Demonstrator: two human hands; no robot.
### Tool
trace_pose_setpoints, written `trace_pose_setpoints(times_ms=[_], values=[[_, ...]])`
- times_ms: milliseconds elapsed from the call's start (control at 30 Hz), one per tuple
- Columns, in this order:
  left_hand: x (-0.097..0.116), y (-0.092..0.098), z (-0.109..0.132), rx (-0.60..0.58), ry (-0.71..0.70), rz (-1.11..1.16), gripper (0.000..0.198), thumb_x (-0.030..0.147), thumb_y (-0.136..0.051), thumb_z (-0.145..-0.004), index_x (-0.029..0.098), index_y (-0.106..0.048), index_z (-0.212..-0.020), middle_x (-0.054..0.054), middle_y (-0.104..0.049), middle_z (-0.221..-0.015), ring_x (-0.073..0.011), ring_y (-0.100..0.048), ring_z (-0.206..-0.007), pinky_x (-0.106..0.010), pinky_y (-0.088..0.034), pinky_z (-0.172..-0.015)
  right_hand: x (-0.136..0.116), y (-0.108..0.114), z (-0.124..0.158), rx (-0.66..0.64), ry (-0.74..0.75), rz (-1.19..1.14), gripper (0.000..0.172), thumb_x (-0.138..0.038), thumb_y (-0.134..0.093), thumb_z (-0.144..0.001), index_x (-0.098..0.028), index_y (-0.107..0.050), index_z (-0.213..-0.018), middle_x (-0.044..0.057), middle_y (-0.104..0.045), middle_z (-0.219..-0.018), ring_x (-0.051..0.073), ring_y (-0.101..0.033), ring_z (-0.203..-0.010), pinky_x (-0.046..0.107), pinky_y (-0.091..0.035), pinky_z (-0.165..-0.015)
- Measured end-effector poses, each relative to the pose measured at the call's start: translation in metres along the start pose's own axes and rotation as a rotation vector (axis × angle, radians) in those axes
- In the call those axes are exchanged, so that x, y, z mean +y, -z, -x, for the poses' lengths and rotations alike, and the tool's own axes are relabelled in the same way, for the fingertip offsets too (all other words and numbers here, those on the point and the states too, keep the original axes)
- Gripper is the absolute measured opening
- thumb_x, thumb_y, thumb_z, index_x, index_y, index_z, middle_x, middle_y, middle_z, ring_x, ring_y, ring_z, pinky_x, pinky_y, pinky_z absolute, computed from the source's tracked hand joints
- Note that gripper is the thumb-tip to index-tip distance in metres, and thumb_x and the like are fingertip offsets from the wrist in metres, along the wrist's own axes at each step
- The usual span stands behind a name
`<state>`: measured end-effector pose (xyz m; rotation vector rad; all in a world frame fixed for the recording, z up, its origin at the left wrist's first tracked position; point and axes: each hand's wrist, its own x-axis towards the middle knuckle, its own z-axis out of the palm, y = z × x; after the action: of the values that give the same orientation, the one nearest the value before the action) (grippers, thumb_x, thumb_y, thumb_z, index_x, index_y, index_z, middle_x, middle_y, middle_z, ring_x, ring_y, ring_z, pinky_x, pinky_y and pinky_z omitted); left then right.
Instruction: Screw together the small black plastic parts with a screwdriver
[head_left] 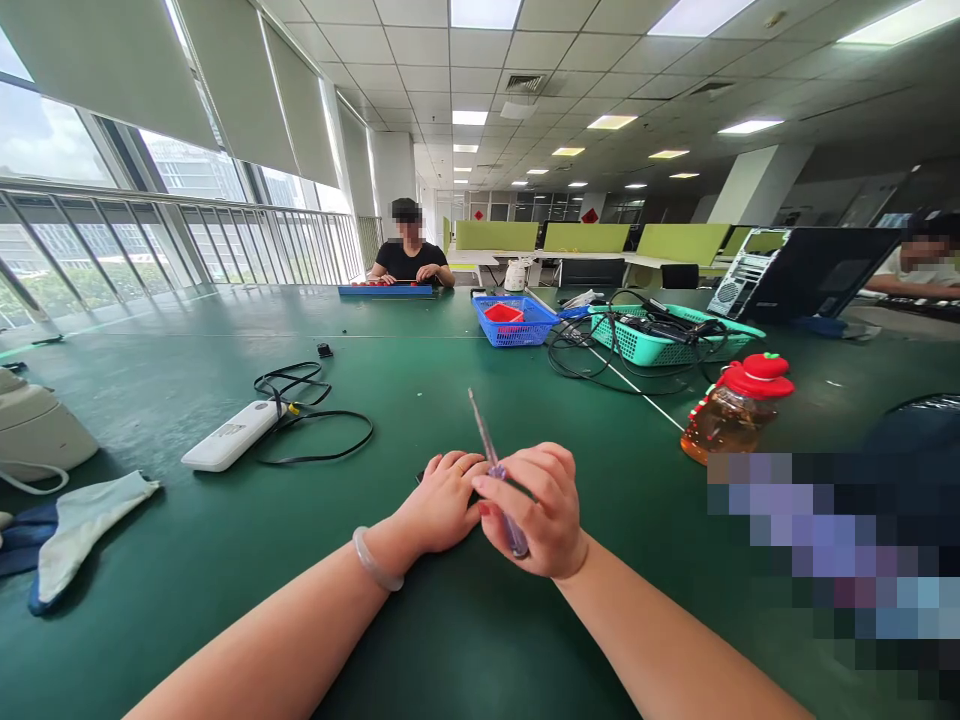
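My right hand [536,510] grips a screwdriver [486,435] by its clear purplish handle. Its metal shaft tilts up and away to the left, with the tip in the air. Close beside it, my left hand [448,500] is palm down at the green table, a pale bangle on the wrist. Its fingers curl over a small dark thing [421,477]; only an edge of that shows, so its kind stays hidden. The fingers of both hands nearly meet around the screwdriver's handle.
A white power bank [232,436] with a black cable [337,458] lies left, near a glove [90,535]. Farther off stand a blue basket [517,335], a green basket [649,348] of cables and a red-lidded bottle [731,420]. A person [409,260] sits across the table [420,390].
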<state>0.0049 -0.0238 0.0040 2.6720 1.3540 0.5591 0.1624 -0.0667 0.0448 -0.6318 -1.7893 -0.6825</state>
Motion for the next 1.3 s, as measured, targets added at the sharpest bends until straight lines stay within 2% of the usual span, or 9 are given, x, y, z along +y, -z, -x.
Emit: trace_pose_setpoints(times_ms=[100,200,367,567,833,1000,1067,1200,1300], values=[[-0.003,0.002,-0.001,-0.042,-0.113,0.067,0.039,0.043,-0.051,-0.092,0.026,-0.053,-0.127,-0.008,-0.057,-0.134,-0.0268,-0.047,-0.125,-0.050,-0.033,-0.109,0.011,-0.003,0.003,-0.055,-0.260,-0.003,0.017,-0.024,-0.050,-0.087,-0.023,-0.066,-0.082,0.002,-0.065,-0.073,0.017,-0.059,-0.070,0.038,-0.038,-0.083],[-0.006,0.004,-0.001,-0.053,-0.081,0.085,0.037,0.044,-0.052,-0.091,0.027,-0.052,-0.124,-0.008,-0.056,-0.135,-0.0269,-0.047,-0.126,-0.053,-0.030,-0.110,0.027,-0.010,0.009,-0.112,-0.538,-0.039,0.043,-0.028,-0.042,-0.094,-0.021,-0.050,-0.052,-0.002,-0.054,-0.049,0.012,-0.049,-0.050,0.035,-0.038,-0.078],[-0.006,0.007,-0.001,-0.077,-0.056,0.118,0.031,0.043,-0.054,-0.091,0.027,-0.053,-0.118,-0.006,-0.057,-0.131,-0.0259,-0.048,-0.123,-0.053,-0.031,-0.109,0.041,-0.022,0.021,-0.180,-0.967,-0.201,0.061,-0.052,-0.035,-0.095,-0.022,-0.044,-0.043,-0.001,-0.049,-0.042,0.013,-0.049,-0.044,0.028,-0.038,-0.056],[-0.006,0.007,-0.001,-0.088,-0.082,0.103,0.045,0.043,-0.055,-0.090,0.030,-0.048,-0.132,-0.006,-0.058,-0.134,-0.0263,-0.047,-0.126,-0.053,-0.029,-0.111,0.038,-0.027,0.024,-0.255,-0.993,-0.340,0.064,-0.061,-0.035,-0.092,-0.022,-0.047,-0.043,-0.001,-0.051,-0.043,0.013,-0.051,-0.045,0.027,-0.039,-0.053],[-0.007,0.006,-0.002,-0.078,-0.076,0.099,0.034,0.037,-0.053,-0.091,0.029,-0.057,-0.124,-0.005,-0.060,-0.128,-0.0246,-0.049,-0.121,-0.048,-0.033,-0.108,0.051,-0.028,0.032,-0.134,-1.119,-0.285,0.065,-0.067,-0.037,-0.088,-0.023,-0.044,-0.041,0.000,-0.047,-0.041,0.014,-0.049,-0.043,0.028,-0.039,-0.051],[-0.008,0.005,-0.001,-0.083,-0.050,0.101,0.030,0.038,-0.054,-0.091,0.029,-0.061,-0.118,-0.005,-0.062,-0.120,-0.0247,-0.051,-0.115,-0.046,-0.038,-0.103,0.052,-0.026,0.032,-0.147,-1.044,-0.262,0.061,-0.059,-0.035,-0.092,-0.022,-0.045,-0.044,0.000,-0.048,-0.043,0.014,-0.049,-0.046,0.027,-0.039,-0.053],[-0.009,0.004,0.000,-0.081,-0.055,0.100,0.031,0.041,-0.056,-0.090,0.029,-0.061,-0.118,-0.005,-0.062,-0.119,-0.0249,-0.051,-0.115,-0.046,-0.038,-0.104,0.049,-0.021,0.027,-0.105,-0.898,-0.180,0.053,-0.048,-0.035,-0.095,-0.022,-0.050,-0.051,0.000,-0.054,-0.050,0.015,-0.053,-0.052,0.028,-0.041,-0.060],[-0.008,0.003,0.001,-0.059,-0.067,0.075,0.033,0.042,-0.062,-0.086,0.028,-0.060,-0.116,-0.004,-0.062,-0.120,-0.0250,-0.052,-0.115,-0.047,-0.037,-0.104,0.039,-0.011,0.014,-0.057,-0.384,-0.099,0.019,-0.029,-0.050,-0.090,-0.021,-0.064,-0.081,0.003,-0.067,-0.074,0.017,-0.060,-0.070,0.034,-0.040,-0.078],[-0.006,0.004,0.002,-0.056,-0.072,0.048,0.028,0.040,-0.060,-0.088,0.027,-0.061,-0.112,-0.004,-0.063,-0.118,-0.0243,-0.053,-0.114,-0.045,-0.038,-0.103,0.034,-0.010,0.012,-0.064,-0.308,-0.085,0.014,-0.024,-0.051,-0.089,-0.021,-0.063,-0.083,0.002,-0.067,-0.075,0.016,-0.059,-0.071,0.035,-0.038,-0.080]])
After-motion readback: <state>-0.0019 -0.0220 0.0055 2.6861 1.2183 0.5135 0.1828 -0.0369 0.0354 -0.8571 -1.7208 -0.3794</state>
